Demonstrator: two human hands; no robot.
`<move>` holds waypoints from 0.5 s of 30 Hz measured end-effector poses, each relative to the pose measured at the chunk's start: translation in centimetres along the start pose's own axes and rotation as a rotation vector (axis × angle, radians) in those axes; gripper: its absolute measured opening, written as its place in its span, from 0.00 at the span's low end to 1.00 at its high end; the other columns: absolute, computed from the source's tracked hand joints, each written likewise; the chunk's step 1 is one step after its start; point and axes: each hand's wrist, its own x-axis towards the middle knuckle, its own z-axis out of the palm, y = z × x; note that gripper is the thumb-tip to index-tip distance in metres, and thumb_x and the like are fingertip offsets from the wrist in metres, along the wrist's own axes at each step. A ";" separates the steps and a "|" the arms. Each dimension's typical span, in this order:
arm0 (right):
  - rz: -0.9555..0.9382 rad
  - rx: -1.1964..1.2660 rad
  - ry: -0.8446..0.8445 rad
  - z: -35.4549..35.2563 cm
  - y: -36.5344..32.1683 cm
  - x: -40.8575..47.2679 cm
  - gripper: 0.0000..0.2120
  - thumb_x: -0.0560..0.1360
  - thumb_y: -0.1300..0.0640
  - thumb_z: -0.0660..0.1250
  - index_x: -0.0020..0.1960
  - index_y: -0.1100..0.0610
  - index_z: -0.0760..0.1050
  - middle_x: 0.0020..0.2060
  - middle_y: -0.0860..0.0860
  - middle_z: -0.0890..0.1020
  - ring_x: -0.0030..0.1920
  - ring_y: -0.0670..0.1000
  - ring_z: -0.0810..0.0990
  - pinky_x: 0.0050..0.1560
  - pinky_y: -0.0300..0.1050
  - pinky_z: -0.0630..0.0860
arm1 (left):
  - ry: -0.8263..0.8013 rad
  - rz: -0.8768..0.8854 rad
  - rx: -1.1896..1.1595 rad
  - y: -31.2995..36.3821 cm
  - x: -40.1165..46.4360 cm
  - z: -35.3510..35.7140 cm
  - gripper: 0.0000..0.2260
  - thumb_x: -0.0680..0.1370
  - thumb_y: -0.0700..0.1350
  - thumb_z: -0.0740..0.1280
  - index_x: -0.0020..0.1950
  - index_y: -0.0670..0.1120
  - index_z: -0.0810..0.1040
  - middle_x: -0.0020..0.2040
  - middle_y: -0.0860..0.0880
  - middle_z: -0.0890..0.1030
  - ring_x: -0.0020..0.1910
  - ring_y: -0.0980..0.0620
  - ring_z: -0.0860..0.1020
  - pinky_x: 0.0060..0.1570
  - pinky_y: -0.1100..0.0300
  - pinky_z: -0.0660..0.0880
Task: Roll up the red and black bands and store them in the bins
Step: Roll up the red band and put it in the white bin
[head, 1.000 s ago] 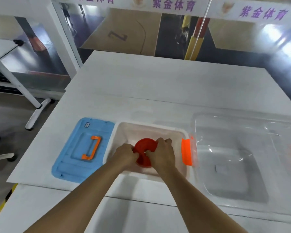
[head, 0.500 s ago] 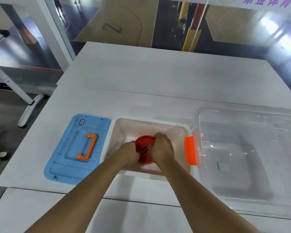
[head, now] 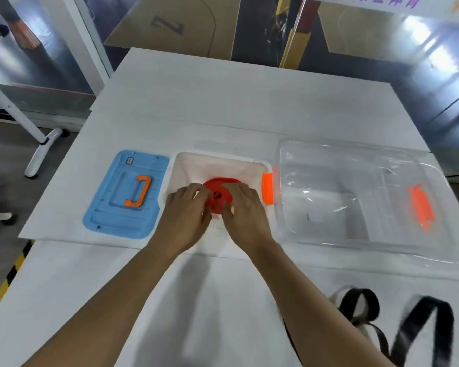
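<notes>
Holding the rolled red band [head: 219, 193] with both hands inside the white bin [head: 223, 161]: my left hand [head: 187, 217] pinches its left edge, my right hand [head: 245, 211] curls over the right side. Blue lid [head: 122, 197] lies just left, clear bin [head: 355, 197] right, black band [head: 419, 329] loose near me.

Bare bench [head: 236, 102] lies open beyond the white bin [head: 252, 161]; blue lid [head: 112, 207] and clear bin [head: 368, 234] flank it closely.
</notes>
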 end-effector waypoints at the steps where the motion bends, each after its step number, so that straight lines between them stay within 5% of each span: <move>1: -0.023 -0.012 0.020 -0.7 0.0 -1.2 0.19 0.76 0.63 0.67 0.67 0.57 0.77 0.63 0.53 0.81 0.61 0.58 0.78 0.63 0.53 0.76 | 0.011 0.011 0.015 0.7 -1.1 -0.3 0.14 0.77 0.42 0.69 0.63 0.47 0.77 0.64 0.47 0.79 0.60 0.42 0.78 0.57 0.47 0.73; 15: 0.096 -0.053 0.084 -9.1 4.4 -17.8 0.20 0.75 0.62 0.67 0.67 0.56 0.77 0.63 0.52 0.80 0.62 0.58 0.77 0.64 0.54 0.74 | -0.108 0.092 0.015 11.8 -14.1 2.7 0.16 0.79 0.45 0.68 0.67 0.49 0.77 0.69 0.47 0.77 0.68 0.42 0.75 0.66 0.47 0.69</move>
